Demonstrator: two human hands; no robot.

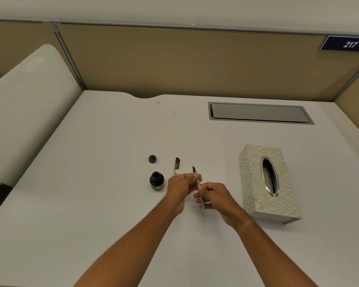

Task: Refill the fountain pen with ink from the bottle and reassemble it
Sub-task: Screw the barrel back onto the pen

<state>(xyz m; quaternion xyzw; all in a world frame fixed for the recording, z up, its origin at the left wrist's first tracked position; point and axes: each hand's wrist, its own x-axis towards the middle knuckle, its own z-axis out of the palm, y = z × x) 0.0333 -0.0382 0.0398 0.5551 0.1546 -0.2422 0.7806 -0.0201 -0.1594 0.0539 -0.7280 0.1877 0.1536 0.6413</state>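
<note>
Midway through, by the look of it: small round dark glass ink bottle (156, 180) standing open on the white desk (112, 204), its dark screw lid (152, 159) lying apart just behind it, mouth up. Slim black pen cap or barrel piece (177, 163) lying loose on the desk just right of the lid, next to a crumpled bit of white tissue (177, 173) half hidden behind the fingers. Thin fountain pen section (197, 183) with its clear inner tube held above the desk between both hands, dark nib pointing away and upward, tilted. Left hand (181, 186) pinching the front end near the nib; right hand (215, 196) curled round the rear end, fingers closed on it. Whether ink already sits in the tube: too small to tell. Probably twisting the filler or joining parts; still left, at the least, fitting the loose black piece and closing the bottle. Plenty of bare desk in front and to the left for setting things down. Open bottle close to the left hand, so a sideways sweep could tip it. Patterned cream tissue box (265, 183) with oval metal slot standing near the right hand, limiting room that way. Grey recessed cable flap (259, 113) and tan partition wall (195, 63) well behind, out of the way.
</note>
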